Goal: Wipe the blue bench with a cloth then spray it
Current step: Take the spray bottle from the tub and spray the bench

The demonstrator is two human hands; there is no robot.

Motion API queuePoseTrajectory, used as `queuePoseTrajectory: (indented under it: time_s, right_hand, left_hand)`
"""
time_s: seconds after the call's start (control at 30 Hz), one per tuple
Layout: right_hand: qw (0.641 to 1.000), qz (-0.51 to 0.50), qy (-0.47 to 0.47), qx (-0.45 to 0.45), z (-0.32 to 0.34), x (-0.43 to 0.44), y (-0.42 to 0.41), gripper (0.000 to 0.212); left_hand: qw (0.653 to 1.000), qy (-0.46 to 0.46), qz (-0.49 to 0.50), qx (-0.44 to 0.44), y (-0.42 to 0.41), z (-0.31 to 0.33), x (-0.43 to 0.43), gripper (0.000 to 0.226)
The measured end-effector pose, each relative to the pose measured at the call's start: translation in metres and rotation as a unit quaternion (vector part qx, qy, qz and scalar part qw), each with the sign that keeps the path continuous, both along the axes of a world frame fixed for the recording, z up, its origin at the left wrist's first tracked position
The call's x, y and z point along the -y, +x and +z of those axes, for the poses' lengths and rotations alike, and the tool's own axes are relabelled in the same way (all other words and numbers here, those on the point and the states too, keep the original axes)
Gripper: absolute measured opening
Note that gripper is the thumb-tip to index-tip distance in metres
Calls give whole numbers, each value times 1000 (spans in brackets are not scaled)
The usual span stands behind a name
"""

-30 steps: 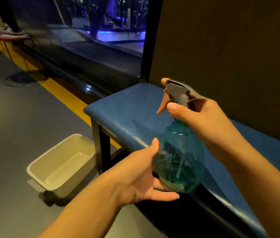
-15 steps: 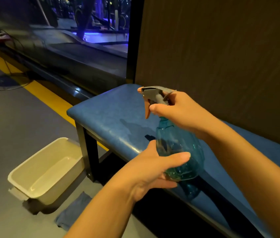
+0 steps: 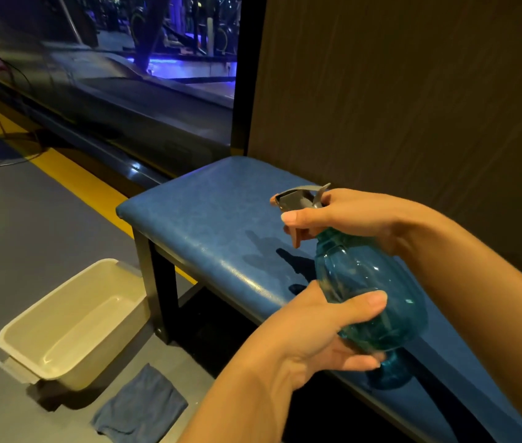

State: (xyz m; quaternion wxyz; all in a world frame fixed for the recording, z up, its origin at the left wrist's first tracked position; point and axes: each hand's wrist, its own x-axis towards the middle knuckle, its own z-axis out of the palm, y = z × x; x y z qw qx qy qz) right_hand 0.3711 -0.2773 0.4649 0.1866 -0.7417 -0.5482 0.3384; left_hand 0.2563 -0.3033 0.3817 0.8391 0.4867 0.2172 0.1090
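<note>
Just above the blue padded worktop (image 3: 208,219), a teal see-through spray bottle (image 3: 377,282) is held in both hands, tilted so its grey spray head (image 3: 298,199) points toward the worktop's left end. The right hand (image 3: 349,215) is wrapped round the bottle's neck, with one finger laid across the top of the orange trigger (image 3: 296,238). The left hand (image 3: 314,334) cups the round belly from underneath, with the thumb curled across the near side and the fingers beneath the base. The bottle's shadow falls on the worktop below the nozzle. The worktop stands on a black leg (image 3: 160,282) against a brown wall panel (image 3: 413,107). Down on the grey floor (image 3: 13,219), a crumpled blue cloth (image 3: 141,407) lies just beside a cream plastic tub (image 3: 99,362), both near that leg. A yellow stripe (image 3: 77,177) runs along the floor beneath a dark glass pane (image 3: 125,75).
</note>
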Motion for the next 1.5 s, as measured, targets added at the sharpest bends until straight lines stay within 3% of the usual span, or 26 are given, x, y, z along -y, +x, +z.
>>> queuePoseTrajectory:
  time_s: [0.13,0.3,0.47,0.73,0.9,1.03,1.13,1.33,1.43,1.5]
  right_hand:
    - [998,-63,4,-18,2,1,12,34]
    - [993,-112,29,19,6,-4,16,26]
    - [987,-136,54,65,5,-10,18,26]
    - [989,-134,42,48,5,3,26,22]
    - [995,-56,-8,81,6,28,31,26]
    - [993,-56,-29,102,7,50,39,21]
    - [995,-80,5,67,5,66,51,22]
    - [993,-93,52,-51,7,76,68,28]
    - [995,-98,26,20,-9,71,69,30]
    - [991,-117,25,61,-15,69,73,27]
  left_hand:
    - [1000,9,-9,4,7,7,1,36]
    - [998,24,59,21,16,7,4,42]
    - [992,46,111,30,24,6,7,35]
    - [989,92,115,19,28,7,21,36]
    - [992,106,73,-9,37,5,45,47]
    - [993,107,28,-51,49,7,63,67]
    - [990,119,9,-76,58,11,71,76]
    - [975,200,41,-84,66,15,70,53]
    - [985,157,23,-70,66,3,73,35]
    - [990,124,10,-67,71,-2,72,35]
